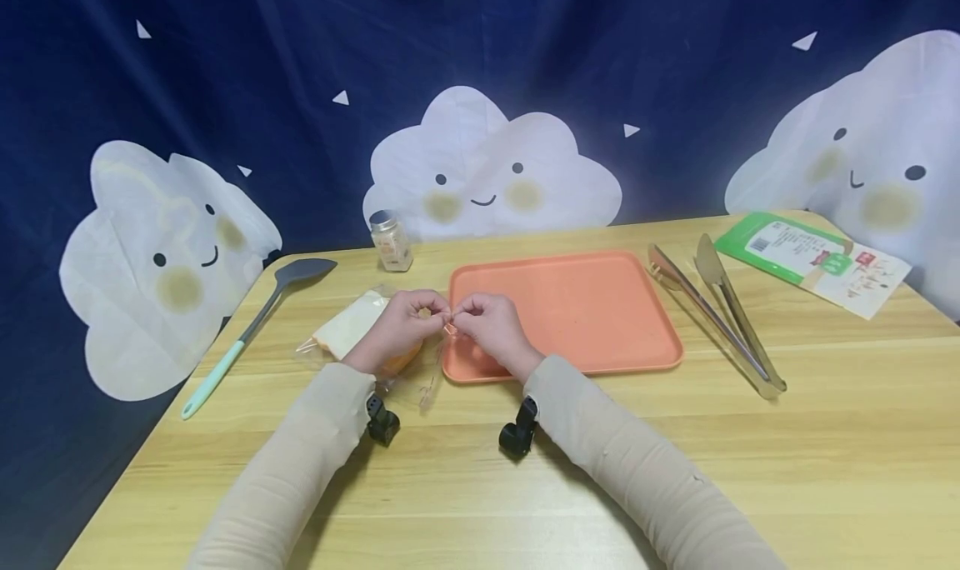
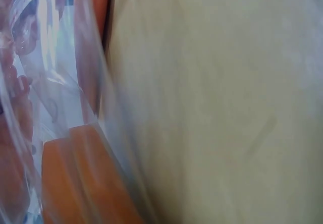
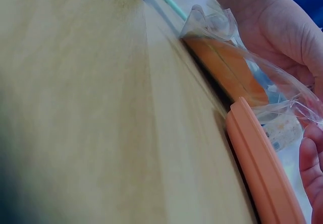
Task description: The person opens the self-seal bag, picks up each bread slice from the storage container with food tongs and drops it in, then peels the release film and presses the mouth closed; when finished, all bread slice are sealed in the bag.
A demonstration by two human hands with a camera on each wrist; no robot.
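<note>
A clear plastic bag [image 3: 282,77] holds sliced bread [image 1: 352,324] with an orange-brown crust, lying left of the tray. My left hand [image 1: 405,324] and right hand [image 1: 495,328] meet over the left rim of the orange tray [image 1: 570,316], both pinching the gathered end of the bag between thumb and fingers. In the right wrist view, the bag's film stretches from the crust [image 3: 227,67] to the right hand's fingers [image 3: 310,158]. The left wrist view has the film and crust [image 2: 86,173] close up. My left hand and forearm cover part of the bread.
A grey spatula [image 1: 258,324] with a mint handle lies at the left. Behind the bread stands a small jar [image 1: 392,243] with a metallic lid. Right of the tray are metal tongs [image 1: 723,320], then a green and white packet [image 1: 813,262]. A cloud-patterned curtain [image 1: 480,45] hangs behind the table.
</note>
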